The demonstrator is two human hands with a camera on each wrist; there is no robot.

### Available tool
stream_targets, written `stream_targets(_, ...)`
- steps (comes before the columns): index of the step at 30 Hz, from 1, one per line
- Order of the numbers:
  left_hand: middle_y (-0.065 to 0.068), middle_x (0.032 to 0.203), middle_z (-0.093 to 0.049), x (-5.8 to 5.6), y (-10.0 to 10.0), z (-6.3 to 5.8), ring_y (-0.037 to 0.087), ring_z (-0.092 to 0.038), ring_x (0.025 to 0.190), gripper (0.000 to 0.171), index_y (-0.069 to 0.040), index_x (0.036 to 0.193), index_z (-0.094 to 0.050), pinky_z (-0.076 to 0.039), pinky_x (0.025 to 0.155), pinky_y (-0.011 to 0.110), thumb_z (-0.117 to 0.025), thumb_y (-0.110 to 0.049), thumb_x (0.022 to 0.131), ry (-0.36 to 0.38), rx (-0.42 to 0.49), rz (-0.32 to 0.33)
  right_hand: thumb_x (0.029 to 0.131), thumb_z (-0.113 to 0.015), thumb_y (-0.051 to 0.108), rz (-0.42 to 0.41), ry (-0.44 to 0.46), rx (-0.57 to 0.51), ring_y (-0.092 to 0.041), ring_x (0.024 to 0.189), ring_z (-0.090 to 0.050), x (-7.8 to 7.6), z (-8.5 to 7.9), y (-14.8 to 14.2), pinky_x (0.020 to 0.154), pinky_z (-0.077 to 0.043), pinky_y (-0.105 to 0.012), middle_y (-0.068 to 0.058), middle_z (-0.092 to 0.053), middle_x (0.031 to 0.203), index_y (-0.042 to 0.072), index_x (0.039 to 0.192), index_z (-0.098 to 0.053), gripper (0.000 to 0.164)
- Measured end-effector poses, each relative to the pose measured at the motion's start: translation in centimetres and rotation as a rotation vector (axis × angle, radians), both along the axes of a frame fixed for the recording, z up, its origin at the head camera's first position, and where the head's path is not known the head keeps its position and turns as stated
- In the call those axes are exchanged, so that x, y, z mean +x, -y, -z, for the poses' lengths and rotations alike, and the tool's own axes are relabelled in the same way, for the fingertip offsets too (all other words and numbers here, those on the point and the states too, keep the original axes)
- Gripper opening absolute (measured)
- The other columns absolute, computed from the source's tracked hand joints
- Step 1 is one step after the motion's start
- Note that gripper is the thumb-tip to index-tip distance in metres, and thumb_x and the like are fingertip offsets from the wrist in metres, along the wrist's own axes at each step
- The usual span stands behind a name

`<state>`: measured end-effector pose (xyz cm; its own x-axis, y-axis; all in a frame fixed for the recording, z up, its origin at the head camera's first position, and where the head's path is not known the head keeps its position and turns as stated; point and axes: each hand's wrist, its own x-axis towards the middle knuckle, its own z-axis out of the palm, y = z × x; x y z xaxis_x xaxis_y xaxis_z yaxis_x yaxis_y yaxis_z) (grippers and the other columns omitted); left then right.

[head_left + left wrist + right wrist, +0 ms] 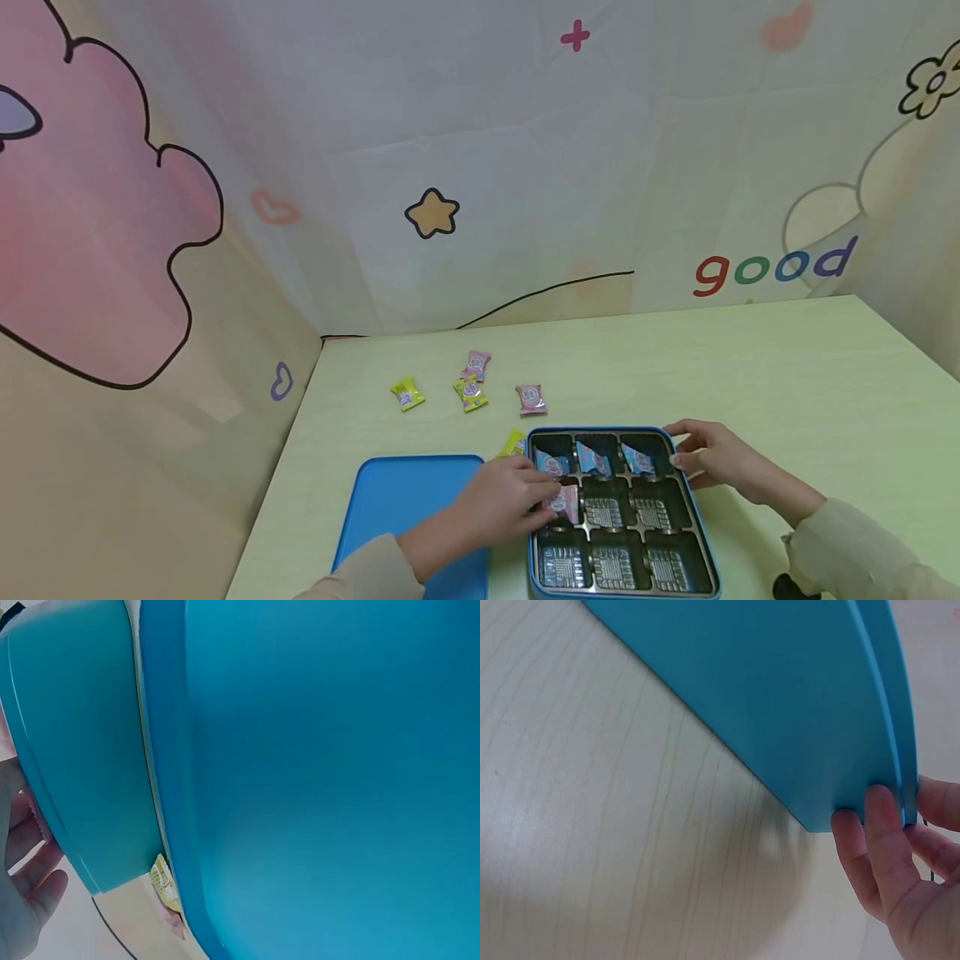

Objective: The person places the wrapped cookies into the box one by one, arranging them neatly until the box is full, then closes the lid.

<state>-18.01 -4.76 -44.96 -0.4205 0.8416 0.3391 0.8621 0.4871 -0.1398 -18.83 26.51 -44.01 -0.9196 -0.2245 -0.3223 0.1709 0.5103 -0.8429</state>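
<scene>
A blue box [534,533] with a black divided insert stands in front of me. Three blue-wrapped candies [594,459] lie in its far row, one per compartment. My left hand [504,500] pinches a pink-wrapped candy [566,503] at the left compartment of the middle row; its fingers partly cover the wrapper. In the left wrist view, the candy's pink edge [37,817] shows between the fingers, beside the box wall. My right hand [712,457] grips the box at its far right corner. The right wrist view shows its fingers [885,814] against the outer wall and the thumb at the rim.
A blue lid [420,479] lies left of the box, partly under my left forearm. Beyond them are yellow candies [407,393] and pink candies [532,400]. One yellow candy [513,442] sits by the box's far left corner. A printed cloth [510,167] stands behind the table.
</scene>
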Motion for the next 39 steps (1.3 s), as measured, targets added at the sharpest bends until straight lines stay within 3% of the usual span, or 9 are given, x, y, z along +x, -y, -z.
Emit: stream_targets(39, -0.014, 0.098, -0.066, -0.11, -0.13, 0.64, 0.002, -0.058, 0.088, 0.032, -0.022, 0.098, -0.069, -0.045, 0.077, 0.015, -0.058, -0.045, 0.080, -0.010, 0.050, -0.009, 0.086, -0.054, 0.008, -0.001, 0.006, 0.002, -0.019, 0.079, -0.057, 0.02, -0.05, -0.03, 0.068, -0.053, -0.038, -0.020, -0.050, 0.100, -0.008, 0.128, -0.032, 0.050)
